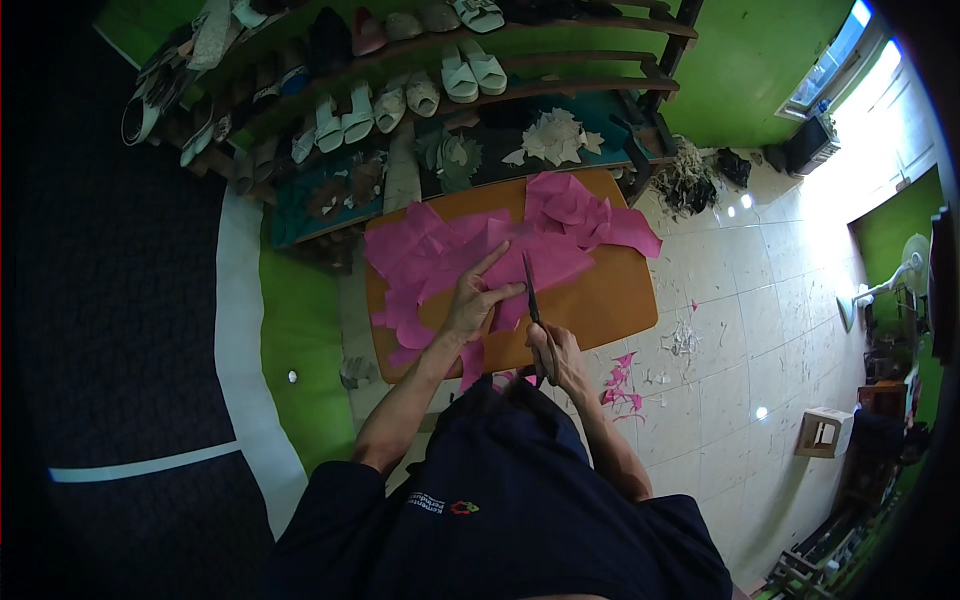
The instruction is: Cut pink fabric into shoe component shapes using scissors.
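Observation:
A brown table (615, 300) with rounded corners stands before me, its far and left parts covered by pink sheet material (545, 257), cut and crumpled in overlapping pieces. My left hand (470, 305) is on the pink material, index finger stretched away from me and thumb pointing right. Its other fingers are folded and partly hidden; the sheet appears held under the thumb. In my right hand (557, 358) is a pair of dark scissors (531, 290), fingers wrapped round the handles. The blades point away from me, beside my left thumb tip, against the pink material.
Beyond the table, wooden racks (590, 85) hold several pairs of shoes and sandals (358, 115). Cream scraps (558, 137) and green scraps (448, 158) lie on a lower surface. Pink offcuts (622, 390) litter the tiled floor at right, near a white stool (826, 432) and a fan (905, 265).

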The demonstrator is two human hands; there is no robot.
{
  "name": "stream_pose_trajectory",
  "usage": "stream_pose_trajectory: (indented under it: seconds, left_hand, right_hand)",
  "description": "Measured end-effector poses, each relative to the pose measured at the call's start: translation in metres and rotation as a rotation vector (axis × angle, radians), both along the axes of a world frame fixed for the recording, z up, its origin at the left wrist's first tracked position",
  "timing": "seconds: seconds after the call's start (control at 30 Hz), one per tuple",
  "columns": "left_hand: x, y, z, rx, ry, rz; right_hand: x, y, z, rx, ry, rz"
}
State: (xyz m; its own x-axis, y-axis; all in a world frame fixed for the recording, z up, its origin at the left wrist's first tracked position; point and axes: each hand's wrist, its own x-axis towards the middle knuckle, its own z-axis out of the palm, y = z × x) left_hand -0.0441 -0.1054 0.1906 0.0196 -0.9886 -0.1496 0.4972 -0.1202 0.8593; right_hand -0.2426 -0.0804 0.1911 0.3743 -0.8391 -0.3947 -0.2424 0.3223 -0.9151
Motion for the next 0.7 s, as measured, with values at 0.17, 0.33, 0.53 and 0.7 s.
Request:
stream_pose_trajectory:
  seconds: [0.17, 0.33, 0.53, 0.7]
  left_hand:
    - [0.004, -0.003, 0.012, -0.046, -0.002, -0.054]
    - [0.015, -0.003, 0.007, -0.018, -0.023, -0.139]
    - [0.017, -0.004, 0.009, 0.007, -0.070, -0.140]
    - [0.018, -0.004, 0.010, 0.045, -0.141, -0.081]
  right_hand:
    - [-0.011, -0.008, -0.023, -0.081, 0.147, 0.109]
    - [-0.017, -0.008, 0.000, -0.084, 0.148, 0.121]
    - [-0.025, -0.008, 0.015, -0.016, 0.141, 0.103]
    - [-0.030, -0.007, 0.012, -0.080, 0.146, 0.174]
